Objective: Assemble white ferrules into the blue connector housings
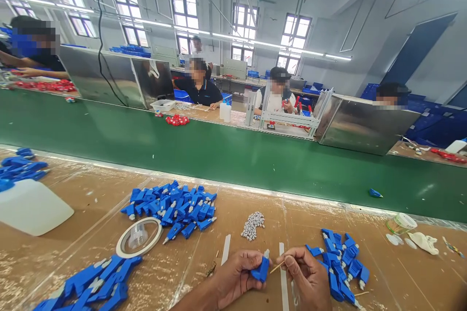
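Note:
My left hand (pixel 239 277) is closed around a small blue plastic part (pixel 260 269) with a pale grey tip pointing up. Pinched between thumb and fingers of my right hand (pixel 308 277) is a thin wooden stick (pixel 277 267), perhaps a toothpick, its end close to the blue part; I cannot tell whether they touch. Just beyond my hands lies a small heap of grey pellet-like pieces (pixel 253 225). More blue parts are piled at the left (pixel 175 206) and beside my right hand (pixel 345 257). Two white strips (pixel 282 272) run along the table near my hands.
A tape roll (pixel 120 245) with a clear cup inside and a translucent jug (pixel 34 206) stand left. At right are a small tub (pixel 403 223) and a crumpled white cloth-like item (pixel 423 242). A green conveyor belt (pixel 233 155) crosses ahead; several people work beyond it.

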A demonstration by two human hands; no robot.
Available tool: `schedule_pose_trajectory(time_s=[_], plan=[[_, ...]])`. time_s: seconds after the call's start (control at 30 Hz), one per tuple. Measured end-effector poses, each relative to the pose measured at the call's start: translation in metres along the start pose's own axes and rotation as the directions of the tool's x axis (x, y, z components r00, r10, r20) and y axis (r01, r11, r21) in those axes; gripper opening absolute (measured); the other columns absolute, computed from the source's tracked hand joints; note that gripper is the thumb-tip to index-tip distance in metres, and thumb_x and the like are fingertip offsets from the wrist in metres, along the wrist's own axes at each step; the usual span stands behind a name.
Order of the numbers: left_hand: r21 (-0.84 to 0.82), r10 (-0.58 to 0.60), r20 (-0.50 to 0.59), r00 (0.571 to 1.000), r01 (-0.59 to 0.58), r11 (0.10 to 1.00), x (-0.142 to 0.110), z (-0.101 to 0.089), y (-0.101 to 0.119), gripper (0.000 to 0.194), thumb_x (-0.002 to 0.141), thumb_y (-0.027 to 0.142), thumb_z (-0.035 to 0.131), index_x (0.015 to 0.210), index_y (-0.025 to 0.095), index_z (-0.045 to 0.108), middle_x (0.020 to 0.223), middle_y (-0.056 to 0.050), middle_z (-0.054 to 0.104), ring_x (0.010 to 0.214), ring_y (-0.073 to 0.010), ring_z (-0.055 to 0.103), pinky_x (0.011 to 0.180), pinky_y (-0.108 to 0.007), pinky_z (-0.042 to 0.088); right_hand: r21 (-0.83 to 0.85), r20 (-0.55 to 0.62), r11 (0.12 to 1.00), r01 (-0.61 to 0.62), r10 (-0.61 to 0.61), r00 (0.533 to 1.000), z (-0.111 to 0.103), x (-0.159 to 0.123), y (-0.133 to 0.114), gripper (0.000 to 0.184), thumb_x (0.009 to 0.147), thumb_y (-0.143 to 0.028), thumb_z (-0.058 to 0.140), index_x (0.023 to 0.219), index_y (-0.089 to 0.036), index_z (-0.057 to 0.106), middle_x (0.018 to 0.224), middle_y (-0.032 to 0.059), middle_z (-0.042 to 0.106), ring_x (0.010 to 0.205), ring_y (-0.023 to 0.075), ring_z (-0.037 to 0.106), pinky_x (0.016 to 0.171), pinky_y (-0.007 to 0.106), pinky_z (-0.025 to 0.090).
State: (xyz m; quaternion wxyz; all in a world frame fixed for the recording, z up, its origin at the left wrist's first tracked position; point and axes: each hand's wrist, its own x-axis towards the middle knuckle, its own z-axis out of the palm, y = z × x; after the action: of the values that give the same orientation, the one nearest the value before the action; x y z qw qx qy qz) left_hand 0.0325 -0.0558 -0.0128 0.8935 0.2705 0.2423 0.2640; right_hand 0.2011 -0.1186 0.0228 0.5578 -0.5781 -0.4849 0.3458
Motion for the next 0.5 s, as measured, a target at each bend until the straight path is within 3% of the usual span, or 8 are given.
schedule_pose_trajectory(time_s=[0.13, 0.27, 0.5], plan=[[-0.011, 0.003, 0.014, 1.000, -0.003, 1.000, 0.0008, 0.0009, 0.0001, 0.034, 0.067, 0.038, 0.082, 0.073, 0.007, 0.070, 0.061, -0.003, 0.059, 0.052, -0.0107, 0.059, 0.053, -0.020, 0.043, -0.241, -0.086, 0.956, 0.170, -0.195, 0.977, 0.0027, 0.0005, -0.0001, 0.033, 0.087, -0.055, 0.063, 0.079, -0.024, 0.074, 0.070, 0.0020, 0.074, 0.064, 0.0198, 0.067, 0.063, 0.027, 0.051], [-0.013, -0.004, 0.020, 1.000, 0.004, 1.000, 0.0009, 0.0014, 0.0005, 0.035, 0.065, 0.039, 0.083, 0.067, 0.010, 0.065, 0.058, -0.002, 0.057, 0.052, -0.0110, 0.057, 0.052, -0.020, 0.042, -0.303, -0.034, 0.901, 0.310, -0.336, 0.941, 0.0061, -0.0011, 0.0013, 0.029, 0.091, -0.049, 0.060, 0.080, -0.026, 0.074, 0.071, 0.0009, 0.075, 0.066, 0.0194, 0.069, 0.064, 0.026, 0.052], [-0.005, -0.005, 0.025, 1.000, 0.005, 1.000, 0.0003, 0.0022, 0.0026, 0.035, 0.064, 0.040, 0.083, 0.066, 0.009, 0.066, 0.058, 0.000, 0.053, 0.050, -0.0090, 0.051, 0.054, -0.021, 0.044, -0.358, 0.136, 0.811, 0.463, -0.445, 0.885, -0.0007, 0.0065, 0.0065, 0.013, 0.093, -0.028, 0.060, 0.086, -0.026, 0.071, 0.073, -0.0012, 0.076, 0.066, 0.0171, 0.072, 0.063, 0.022, 0.056]])
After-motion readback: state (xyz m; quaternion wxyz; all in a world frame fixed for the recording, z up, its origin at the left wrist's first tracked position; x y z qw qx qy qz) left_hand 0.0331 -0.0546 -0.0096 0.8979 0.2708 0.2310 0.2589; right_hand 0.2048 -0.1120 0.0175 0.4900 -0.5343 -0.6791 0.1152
